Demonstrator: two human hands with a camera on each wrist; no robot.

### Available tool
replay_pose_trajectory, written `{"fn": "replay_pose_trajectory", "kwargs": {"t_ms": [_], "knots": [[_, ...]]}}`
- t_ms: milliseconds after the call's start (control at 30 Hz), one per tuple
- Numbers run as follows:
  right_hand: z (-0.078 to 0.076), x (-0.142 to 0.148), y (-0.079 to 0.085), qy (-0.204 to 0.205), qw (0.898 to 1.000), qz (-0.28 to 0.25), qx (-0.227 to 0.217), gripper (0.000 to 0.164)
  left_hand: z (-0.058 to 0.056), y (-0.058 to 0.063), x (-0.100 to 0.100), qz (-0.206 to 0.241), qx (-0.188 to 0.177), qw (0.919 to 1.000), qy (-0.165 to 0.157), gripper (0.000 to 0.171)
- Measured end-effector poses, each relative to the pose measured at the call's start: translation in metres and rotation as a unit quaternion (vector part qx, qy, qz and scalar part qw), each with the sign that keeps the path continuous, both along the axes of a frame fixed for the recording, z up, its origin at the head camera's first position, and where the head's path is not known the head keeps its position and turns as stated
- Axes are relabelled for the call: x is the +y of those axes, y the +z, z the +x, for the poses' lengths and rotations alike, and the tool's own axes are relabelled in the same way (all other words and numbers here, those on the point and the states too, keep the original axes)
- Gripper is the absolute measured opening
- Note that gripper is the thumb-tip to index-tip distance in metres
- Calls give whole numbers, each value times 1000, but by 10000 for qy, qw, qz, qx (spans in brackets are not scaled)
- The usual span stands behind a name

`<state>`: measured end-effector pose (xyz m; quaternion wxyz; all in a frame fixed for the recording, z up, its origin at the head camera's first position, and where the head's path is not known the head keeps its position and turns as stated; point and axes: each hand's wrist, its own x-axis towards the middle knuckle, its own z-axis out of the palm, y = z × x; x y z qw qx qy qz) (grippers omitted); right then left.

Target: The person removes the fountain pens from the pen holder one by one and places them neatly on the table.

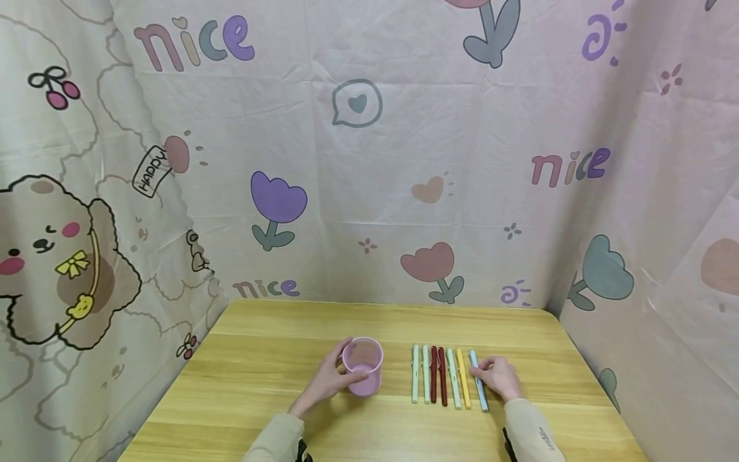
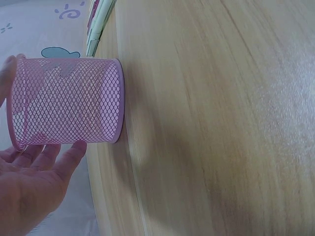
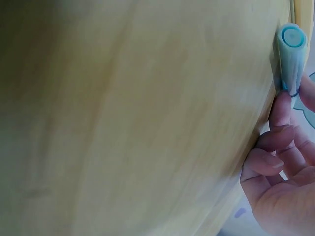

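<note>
My left hand [image 1: 331, 378] holds a pink mesh pen holder [image 1: 372, 384], thumb on the near side and fingers around its far left. In the left wrist view the pen holder [image 2: 69, 101] stands upright on the table, its mesh wall between thumb and fingers. With thumb and index finger, my right hand [image 1: 501, 377] pinches a light blue pen [image 1: 479, 383] at the right end of a row. The right wrist view shows the end of this pen [image 3: 292, 54] close up. To its left lie a yellow pen [image 1: 464, 380], three pale green pens [image 1: 415, 375] and two dark red pens [image 1: 433, 375].
The wooden table [image 1: 277, 327] carries the pen holder and the row of pens, which lie roughly parallel. A printed cloth [image 1: 369, 167] hangs behind the table and along both sides.
</note>
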<state>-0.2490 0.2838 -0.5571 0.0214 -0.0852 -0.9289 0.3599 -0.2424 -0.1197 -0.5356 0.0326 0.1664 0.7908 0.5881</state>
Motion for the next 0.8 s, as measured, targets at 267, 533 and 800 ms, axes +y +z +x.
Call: {"fn": "replay_pose_trajectory", "kwargs": {"t_ms": [267, 533, 800], "knots": [[2, 0, 1, -24, 10000, 46, -12, 27, -1, -2, 1, -55, 46, 10000, 10, 94], [1, 1, -1, -17, 10000, 61, -22, 28, -1, -3, 1, -199, 143, 9997, -59, 98], [3, 9, 1, 42, 10000, -39, -32, 32, 2, -2, 8, -240, 160, 9996, -59, 98]]}}
